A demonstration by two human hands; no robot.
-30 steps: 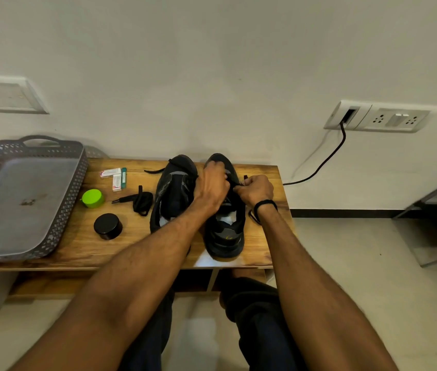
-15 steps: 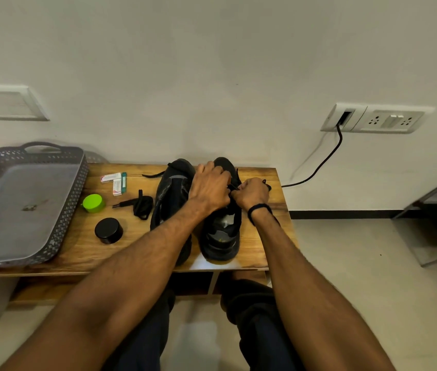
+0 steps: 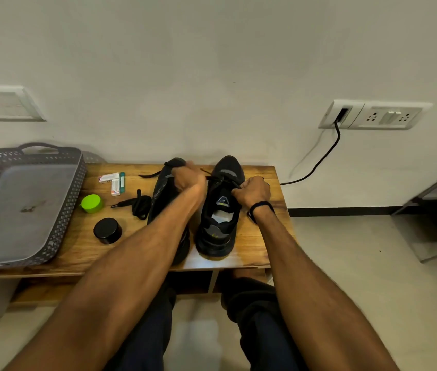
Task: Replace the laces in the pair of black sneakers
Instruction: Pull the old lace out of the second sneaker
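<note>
The left hand (image 3: 189,180) is clenched round one strand of a black lace (image 3: 218,178), and the right hand (image 3: 252,190) is clenched round the other strand. The lace runs taut from one set of fingers to the other, across the upper eyelets of the right sneaker (image 3: 218,223). That sneaker stands upright on the wooden bench (image 3: 260,236) between the two fists, toe toward the wall, its tongue and open mouth just below the right fingers. The left sneaker (image 3: 162,194) stands beside it, directly under the left fingers and partly hidden by the left forearm. A dark wristband (image 3: 261,207) circles the right wrist behind the fist

Left of the left fingers, a bundled spare lace (image 3: 139,206) lies on the wood just beside the left sneaker. Farther out on that side sit two small boxes (image 3: 113,182), a green cap (image 3: 92,203) and a round black tin (image 3: 107,231), then a grey perforated tray (image 3: 72,199) at the bench's far end. Up and to the right of the right fingers, a black cable (image 3: 316,163) climbs the wall to a white socket panel (image 3: 375,115)
</note>
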